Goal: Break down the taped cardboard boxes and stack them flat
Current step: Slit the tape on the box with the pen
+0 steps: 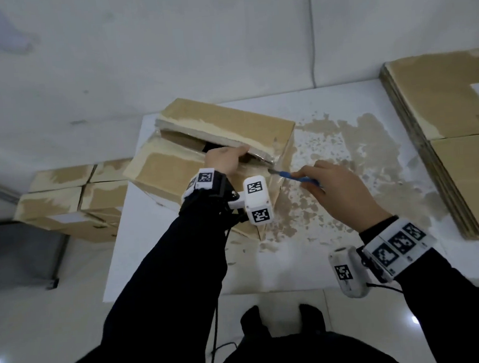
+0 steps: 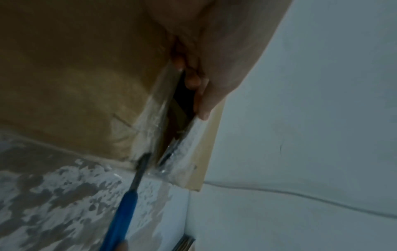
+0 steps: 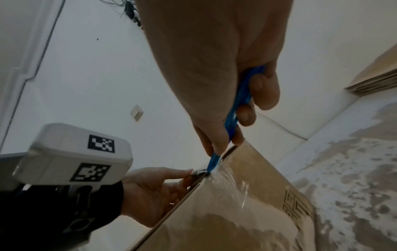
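head: one box (image 1: 218, 143) sits on the white table (image 1: 351, 258) w/ its top seam part split. left hand (image 1: 225, 159) is hooked over the edge of the far flap, fingers curled into the gap. right hand (image 1: 344, 194) grips 1 blue-handled cutter (image 1: 294, 177), blade at the seam's right end. risk: blade points toward the left hand; if the tape gives suddenly it could jump into those fingers. counted: 1 box being cut, 1 flat stack (image 1: 456, 143) at the table's right, sheets too many to count, approx 4 taped boxes (image 1: 72, 204) on the floor to the left.

left wrist: fingers (image 2: 194, 79) tucked inside the slit, thumb along the flap. clear tape (image 2: 150, 118) looks wrinkled and stretched, so it prob drags rather than slices = more force, more slip risk. cutter tip (image 2: 169, 152) is in the slit just below them.

right wrist: thumb and fingers (image 3: 264, 91) clenched on the cutter handle (image 3: 240, 100), tip at the box corner, nearly touching the left hand's fingertip (image 3: 184, 173). too close imo.
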### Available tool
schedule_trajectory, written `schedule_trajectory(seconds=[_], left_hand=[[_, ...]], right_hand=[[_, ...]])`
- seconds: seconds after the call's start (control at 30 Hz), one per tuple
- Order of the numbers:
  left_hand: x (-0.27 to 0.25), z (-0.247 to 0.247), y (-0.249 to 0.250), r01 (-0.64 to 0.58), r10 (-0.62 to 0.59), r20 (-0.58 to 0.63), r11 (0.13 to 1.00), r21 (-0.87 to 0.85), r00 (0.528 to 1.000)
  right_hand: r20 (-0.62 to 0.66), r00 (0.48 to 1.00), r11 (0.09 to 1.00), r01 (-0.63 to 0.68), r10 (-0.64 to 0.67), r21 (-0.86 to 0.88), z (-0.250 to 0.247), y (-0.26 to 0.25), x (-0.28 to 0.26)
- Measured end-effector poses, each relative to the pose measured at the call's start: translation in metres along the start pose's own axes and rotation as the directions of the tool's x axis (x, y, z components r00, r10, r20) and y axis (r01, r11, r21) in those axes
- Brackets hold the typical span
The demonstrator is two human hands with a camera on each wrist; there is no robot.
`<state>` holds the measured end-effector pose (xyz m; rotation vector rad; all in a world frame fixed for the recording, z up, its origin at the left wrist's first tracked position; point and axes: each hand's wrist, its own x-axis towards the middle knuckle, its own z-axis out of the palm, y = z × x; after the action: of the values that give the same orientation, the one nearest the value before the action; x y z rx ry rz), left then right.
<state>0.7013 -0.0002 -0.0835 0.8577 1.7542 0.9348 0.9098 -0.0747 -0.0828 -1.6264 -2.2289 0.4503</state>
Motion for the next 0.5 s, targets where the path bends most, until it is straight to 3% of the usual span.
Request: schedule_trajectory(seconds=[0.2, 0.5], left_hand=[[-0.014, 0.005, -0.005, -0.113, 0.111, -0.039, 0.992, -0.055, 0.993], [-0.019, 0.008, -0.005, -0.115, 0.113, -0.03, 0.993, -0.04, 0.993]], right_hand=[[-0.063, 0.99, 0.988, 0.12, -0.126, -0.096, 0.01, 0.005, 0.011], [-0.113, 0.99, 0.994, 0.076, -0.085, -0.084, 0.015, 0.008, 0.012]])
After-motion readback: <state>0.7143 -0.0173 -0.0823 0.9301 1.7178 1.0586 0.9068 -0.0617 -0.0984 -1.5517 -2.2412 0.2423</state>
